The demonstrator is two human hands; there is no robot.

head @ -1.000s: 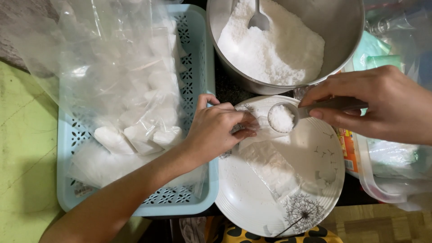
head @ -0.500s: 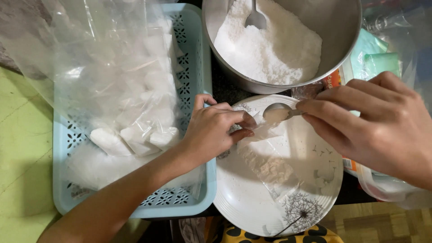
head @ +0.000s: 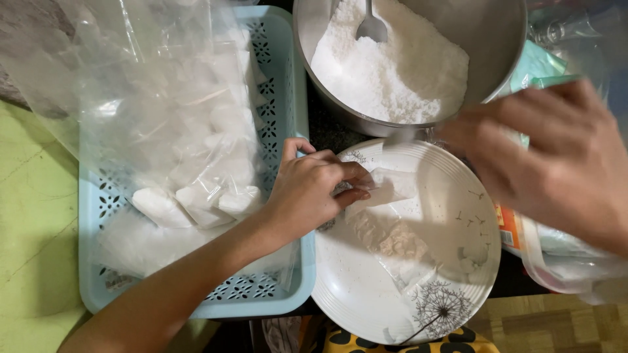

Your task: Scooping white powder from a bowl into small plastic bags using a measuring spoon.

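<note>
My left hand (head: 307,196) pinches the mouth of a small clear plastic bag (head: 392,186) that lies on a white plate (head: 458,261) with a dandelion print. White powder sits inside the bag. To the right, my right hand (head: 549,157) is motion-blurred, its fingers pinched on a small spoon (head: 399,136) that shows only as a grey streak near the plate's far rim. Just beyond the plate stands a metal bowl (head: 497,39) of white powder (head: 392,72), with a second spoon (head: 371,26) stuck in it.
A light blue perforated basket (head: 288,98) on the left holds a large clear bag (head: 183,131) with several filled white packets (head: 196,199). A green surface (head: 33,229) lies at far left. Clear plastic containers and wrapping (head: 556,261) crowd the right edge.
My right hand has tipped the spoon at the small bag's mouth and then pulled back up and to the right. My left hand has kept its hold on the bag.
</note>
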